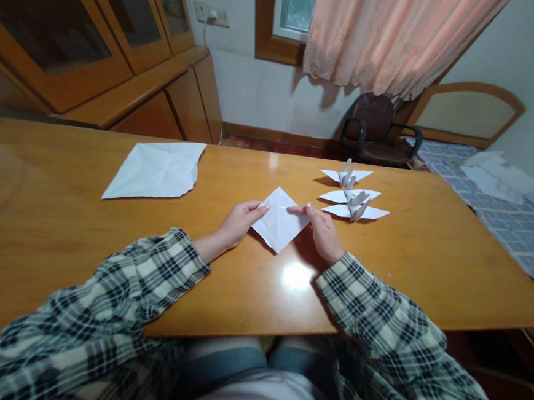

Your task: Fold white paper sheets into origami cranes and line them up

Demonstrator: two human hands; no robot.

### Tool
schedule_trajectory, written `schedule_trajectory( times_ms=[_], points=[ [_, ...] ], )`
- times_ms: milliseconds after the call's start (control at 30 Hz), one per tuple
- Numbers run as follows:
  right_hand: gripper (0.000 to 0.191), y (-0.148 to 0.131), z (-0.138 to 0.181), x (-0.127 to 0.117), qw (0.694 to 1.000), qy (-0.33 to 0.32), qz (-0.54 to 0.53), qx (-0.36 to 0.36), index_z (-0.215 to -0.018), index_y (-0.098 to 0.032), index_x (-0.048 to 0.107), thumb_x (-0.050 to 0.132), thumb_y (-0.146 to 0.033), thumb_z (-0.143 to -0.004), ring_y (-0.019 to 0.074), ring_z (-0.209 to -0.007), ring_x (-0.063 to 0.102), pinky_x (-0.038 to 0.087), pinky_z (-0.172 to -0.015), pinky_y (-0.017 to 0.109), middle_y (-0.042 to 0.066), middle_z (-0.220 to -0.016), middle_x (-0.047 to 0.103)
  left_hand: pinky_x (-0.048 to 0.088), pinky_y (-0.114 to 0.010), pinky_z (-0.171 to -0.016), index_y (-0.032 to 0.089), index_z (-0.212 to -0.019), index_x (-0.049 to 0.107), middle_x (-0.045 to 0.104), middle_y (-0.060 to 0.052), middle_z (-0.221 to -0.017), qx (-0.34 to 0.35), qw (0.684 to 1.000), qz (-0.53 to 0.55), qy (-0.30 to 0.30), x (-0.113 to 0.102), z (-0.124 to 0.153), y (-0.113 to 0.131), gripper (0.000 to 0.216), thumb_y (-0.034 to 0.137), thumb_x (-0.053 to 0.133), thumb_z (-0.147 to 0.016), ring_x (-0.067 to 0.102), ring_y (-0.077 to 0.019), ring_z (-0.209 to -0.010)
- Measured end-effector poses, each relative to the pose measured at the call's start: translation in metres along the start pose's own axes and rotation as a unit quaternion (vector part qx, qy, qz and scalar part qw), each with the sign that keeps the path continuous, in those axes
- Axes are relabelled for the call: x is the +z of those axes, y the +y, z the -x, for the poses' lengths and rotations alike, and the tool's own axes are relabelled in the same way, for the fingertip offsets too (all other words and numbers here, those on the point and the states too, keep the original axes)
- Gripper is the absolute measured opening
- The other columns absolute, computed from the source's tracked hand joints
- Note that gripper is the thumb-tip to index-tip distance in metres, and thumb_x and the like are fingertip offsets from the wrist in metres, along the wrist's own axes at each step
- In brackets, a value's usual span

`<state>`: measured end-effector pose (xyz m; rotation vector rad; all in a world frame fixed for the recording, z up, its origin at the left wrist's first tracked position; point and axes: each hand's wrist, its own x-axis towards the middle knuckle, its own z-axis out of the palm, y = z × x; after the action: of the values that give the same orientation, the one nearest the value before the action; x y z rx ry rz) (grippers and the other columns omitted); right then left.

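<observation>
A folded paper square [279, 227] is held between both hands near the middle of the wooden table [37, 231], turned so that its corners point up, down, left and right. Its left corner is pinched by the fingertips of the left hand [237, 223], with the thumb laid on top. Its right corner is pinched in the same way by the right hand [322, 232], whose fingers are curled over the edge. The paper lies flat on or just above the table top; which of the two cannot be told. Plaid sleeves [149, 283] are worn on both arms.

Just beyond the right hand, three folded paper cranes [351, 195] are set in a short row, close together. Well apart to the left, a large creased sheet [156, 170] is spread flat on the table. Behind the table, a dark chair [374, 131] is placed under a pink curtain [391, 37].
</observation>
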<state>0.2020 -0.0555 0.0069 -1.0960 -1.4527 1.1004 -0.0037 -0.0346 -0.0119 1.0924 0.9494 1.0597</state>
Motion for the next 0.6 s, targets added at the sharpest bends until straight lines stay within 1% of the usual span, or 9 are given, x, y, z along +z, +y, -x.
schedule_trajectory(
  times_ms=[167, 300, 433, 600],
  points=[
    [0.049, 0.0026, -0.0021, -0.0023, 0.999, 0.038, -0.016, -0.012, -0.094, -0.021, 0.075, 0.043, -0.058, -0.093, 0.0218, -0.095, 0.064, 0.046, -0.093, 0.041, 0.004, -0.099, 0.074, 0.048, -0.023, -0.059, 0.015, -0.078, 0.069, 0.067, -0.001, -0.07, -0.022, 0.999, 0.039, 0.009, 0.0016, 0.0003, 0.005, 0.037, 0.048, 0.079, -0.063, 0.059, -0.0125, -0.062],
    [0.049, 0.0057, -0.0047, -0.0054, 0.997, 0.075, -0.033, 0.007, -0.094, -0.021, 0.076, 0.043, -0.058, -0.092, 0.0232, -0.097, 0.064, 0.045, -0.095, 0.044, 0.005, -0.099, 0.074, 0.053, -0.026, -0.066, 0.015, -0.081, 0.067, 0.068, -0.002, -0.076, -0.045, 0.997, 0.06, 0.007, 0.0027, 0.0012, 0.0083, 0.039, 0.048, 0.079, -0.063, 0.062, -0.0139, -0.069],
    [0.05, 0.0063, -0.0052, -0.0051, 0.996, 0.079, -0.046, 0.01, -0.093, -0.02, 0.076, 0.044, -0.059, -0.092, 0.0236, -0.097, 0.064, 0.045, -0.094, 0.044, 0.006, -0.099, 0.074, 0.054, -0.026, -0.066, 0.014, -0.082, 0.066, 0.068, -0.003, -0.077, -0.04, 0.997, 0.059, 0.002, 0.0024, 0.0006, 0.007, 0.04, 0.048, 0.078, -0.064, 0.063, -0.0136, -0.07],
    [0.051, 0.0022, -0.0042, -0.0041, 0.997, 0.07, -0.03, 0.01, -0.095, -0.02, 0.075, 0.044, -0.06, -0.091, 0.0228, -0.096, 0.063, 0.046, -0.091, 0.041, 0.006, -0.101, 0.073, 0.054, -0.024, -0.065, 0.014, -0.083, 0.066, 0.069, -0.003, -0.079, -0.026, 0.998, 0.059, 0.011, 0.0013, -0.0007, 0.0035, 0.042, 0.05, 0.077, -0.065, 0.063, -0.0124, -0.07]
  ],
)
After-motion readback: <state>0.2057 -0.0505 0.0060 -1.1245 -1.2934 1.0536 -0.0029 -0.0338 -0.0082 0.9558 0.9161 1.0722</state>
